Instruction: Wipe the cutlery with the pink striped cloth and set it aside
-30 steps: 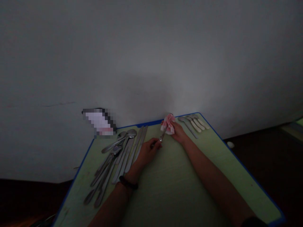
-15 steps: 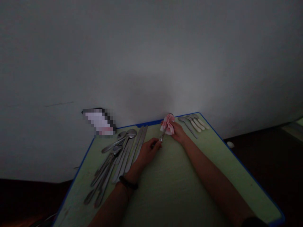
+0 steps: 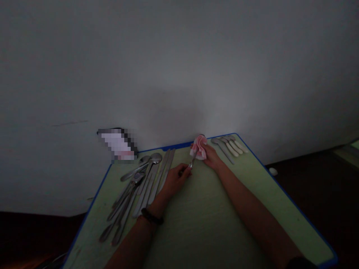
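Observation:
Near the far edge of the table, my left hand is closed on the lower end of a shiny metal piece of cutlery. Folded around its upper part is a pink-and-white cloth, so I cannot tell what kind of cutlery it is. My right hand grips that cloth from the right side. Close to my left hand lie several long table knives. Right of my right hand is a small row with a metal spoon and white-handled cutlery.
A pile of metal spoons and other cutlery covers the left side of the green, blue-edged table. A blurred-out device leans on the wall at the back left. A small white object is beyond the right edge.
Hardly anything differs. Both hands keep their places on the cutlery and the cloth, with at most a very slight shift of the cloth.

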The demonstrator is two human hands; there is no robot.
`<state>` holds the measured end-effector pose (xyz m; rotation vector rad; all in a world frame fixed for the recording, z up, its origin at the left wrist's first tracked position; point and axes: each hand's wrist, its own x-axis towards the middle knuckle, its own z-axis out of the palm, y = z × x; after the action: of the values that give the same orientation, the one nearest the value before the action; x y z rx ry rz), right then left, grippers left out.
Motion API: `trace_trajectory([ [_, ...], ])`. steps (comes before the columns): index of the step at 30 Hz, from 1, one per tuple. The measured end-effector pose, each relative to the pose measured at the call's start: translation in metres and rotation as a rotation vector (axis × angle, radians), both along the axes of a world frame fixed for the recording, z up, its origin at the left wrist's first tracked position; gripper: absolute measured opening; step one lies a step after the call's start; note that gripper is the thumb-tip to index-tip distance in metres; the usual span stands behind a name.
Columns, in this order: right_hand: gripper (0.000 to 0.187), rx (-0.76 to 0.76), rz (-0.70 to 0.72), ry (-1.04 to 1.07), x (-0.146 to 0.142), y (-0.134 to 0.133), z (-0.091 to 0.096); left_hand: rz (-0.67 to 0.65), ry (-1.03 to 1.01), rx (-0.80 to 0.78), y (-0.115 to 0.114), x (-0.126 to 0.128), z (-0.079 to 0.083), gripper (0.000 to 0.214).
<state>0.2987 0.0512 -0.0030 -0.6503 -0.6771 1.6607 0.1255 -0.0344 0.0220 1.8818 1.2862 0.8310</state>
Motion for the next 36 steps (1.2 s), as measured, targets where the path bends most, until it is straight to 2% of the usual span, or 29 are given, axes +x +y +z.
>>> trace_trajectory([
  [28, 0.022, 0.016, 0.041, -0.009, 0.001, -0.001, 0.001, 0.053, -0.039, -0.009, -0.003, 0.002, 0.006, 0.026],
  [36, 0.021, 0.024, 0.056, -0.005, -0.001, -0.001, -0.002, 0.091, -0.159, -0.043, 0.003, -0.001, -0.008, 0.027],
])
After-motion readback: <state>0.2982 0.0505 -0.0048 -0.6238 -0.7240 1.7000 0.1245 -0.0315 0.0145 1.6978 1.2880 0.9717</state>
